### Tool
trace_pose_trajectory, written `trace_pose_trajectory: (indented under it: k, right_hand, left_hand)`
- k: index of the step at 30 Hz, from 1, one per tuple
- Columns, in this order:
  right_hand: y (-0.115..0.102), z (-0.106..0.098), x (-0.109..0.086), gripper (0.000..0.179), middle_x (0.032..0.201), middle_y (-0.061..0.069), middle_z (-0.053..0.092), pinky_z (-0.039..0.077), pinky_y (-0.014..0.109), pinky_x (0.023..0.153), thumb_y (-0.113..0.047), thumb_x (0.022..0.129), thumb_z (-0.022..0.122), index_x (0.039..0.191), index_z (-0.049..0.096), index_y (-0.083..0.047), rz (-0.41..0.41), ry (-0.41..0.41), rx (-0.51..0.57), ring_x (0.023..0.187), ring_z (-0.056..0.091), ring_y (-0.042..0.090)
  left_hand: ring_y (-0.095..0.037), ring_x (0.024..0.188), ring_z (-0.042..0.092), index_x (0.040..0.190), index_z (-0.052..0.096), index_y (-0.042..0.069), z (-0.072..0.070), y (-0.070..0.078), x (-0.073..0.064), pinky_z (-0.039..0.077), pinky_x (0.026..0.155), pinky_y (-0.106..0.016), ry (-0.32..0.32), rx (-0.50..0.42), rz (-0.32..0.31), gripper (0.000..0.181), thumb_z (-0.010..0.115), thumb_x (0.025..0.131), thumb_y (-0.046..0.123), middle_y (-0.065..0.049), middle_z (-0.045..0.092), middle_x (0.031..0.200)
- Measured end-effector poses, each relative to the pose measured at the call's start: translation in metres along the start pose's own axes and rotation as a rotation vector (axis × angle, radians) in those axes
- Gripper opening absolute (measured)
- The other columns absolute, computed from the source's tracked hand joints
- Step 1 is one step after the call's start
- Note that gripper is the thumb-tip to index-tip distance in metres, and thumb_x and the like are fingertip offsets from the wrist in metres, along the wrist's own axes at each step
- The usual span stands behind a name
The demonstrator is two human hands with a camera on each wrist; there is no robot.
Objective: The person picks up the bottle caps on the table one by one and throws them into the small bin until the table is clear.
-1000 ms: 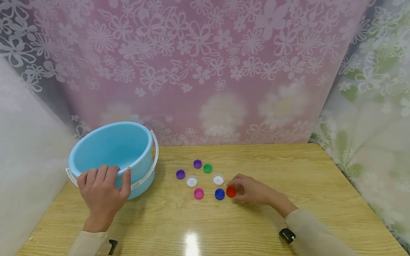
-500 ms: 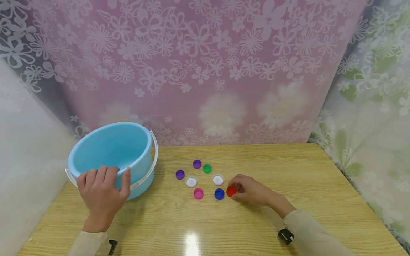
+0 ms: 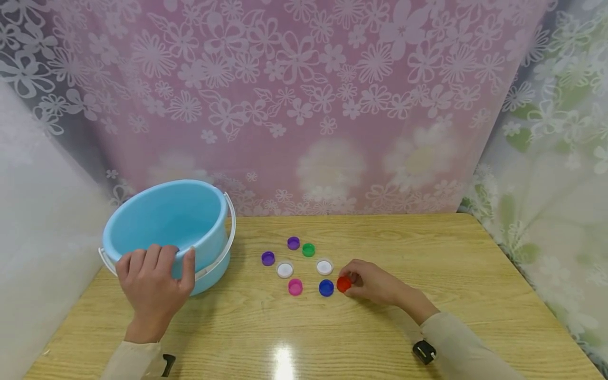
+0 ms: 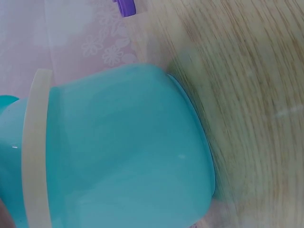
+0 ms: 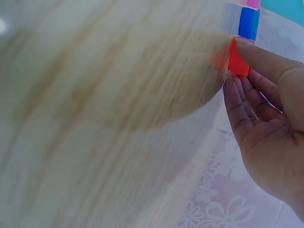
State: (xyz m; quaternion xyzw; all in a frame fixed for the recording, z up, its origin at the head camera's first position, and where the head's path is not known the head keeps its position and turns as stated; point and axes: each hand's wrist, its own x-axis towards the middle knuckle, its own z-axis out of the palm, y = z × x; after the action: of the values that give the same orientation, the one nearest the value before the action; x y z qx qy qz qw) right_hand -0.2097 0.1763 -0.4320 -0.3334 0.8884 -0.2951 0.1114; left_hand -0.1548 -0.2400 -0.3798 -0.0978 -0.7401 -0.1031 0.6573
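Note:
My left hand (image 3: 154, 287) grips the near rim of a light blue bucket (image 3: 166, 211), its fingers hooked over the edge and the thumb outside. In the left wrist view the bucket's side (image 4: 123, 152) and its white handle (image 4: 37, 152) fill much of the picture. At the right of a group of bottle caps, my right hand (image 3: 375, 282) pinches a red bottle cap (image 3: 344, 284) between thumb and fingers. The right wrist view shows this red cap (image 5: 239, 58) at the table surface. Just left of it lies a blue cap (image 3: 326, 288).
Two white caps (image 3: 324, 267), a pink cap (image 3: 295, 287), a green cap (image 3: 308, 249) and two purple caps (image 3: 268, 258) lie loose on the wooden table (image 3: 404, 237). Behind the table hangs a pink flowered curtain (image 3: 304, 105). Pale cloth hangs on both sides.
My right fingers have closed in on the red cap, which has shifted very slightly. The left hand and the bucket have stayed in place.

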Motion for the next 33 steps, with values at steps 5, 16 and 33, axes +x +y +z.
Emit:
trace_pose_trajectory:
  k: [5, 16, 33]
  right_hand:
    - [0.001, -0.002, 0.000, 0.029, 0.099, -0.001, 0.057, 0.049, 0.033, 0.078, -0.014, 0.085, 0.072, 0.110, 0.061, -0.007, 0.030, 0.009, 0.026, 0.089, 0.057, 0.018]
    - [0.001, -0.023, -0.001, 0.032, 0.099, -0.002, 0.061, 0.051, 0.032, 0.079, -0.017, 0.086, 0.072, 0.114, 0.062, -0.006, 0.083, 0.115, 0.056, 0.087, 0.058, 0.013]
    - [-0.008, -0.045, 0.009, 0.040, 0.107, 0.004, 0.063, 0.051, 0.037, 0.083, -0.024, 0.088, 0.068, 0.122, 0.060, -0.004, 0.090, 0.238, 0.054, 0.092, 0.060, 0.018]
  left_hand:
    - [-0.037, 0.056, 0.037, 0.065, 0.052, 0.002, -0.001, -0.001, 0.001, 0.029, 0.070, -0.053, -0.018, 0.000, 0.002, 0.043, 0.052, 0.086, 0.039, -0.012, 0.042, 0.057]
    - [-0.037, 0.056, 0.037, 0.065, 0.052, 0.002, 0.000, -0.001, 0.000, 0.029, 0.070, -0.053, -0.014, 0.004, 0.003, 0.042, 0.053, 0.086, 0.038, -0.012, 0.043, 0.057]
    - [-0.037, 0.054, 0.035, 0.065, 0.051, 0.002, -0.002, 0.003, 0.006, 0.029, 0.069, -0.053, -0.018, -0.001, 0.007, 0.043, 0.051, 0.087, 0.038, -0.012, 0.041, 0.056]
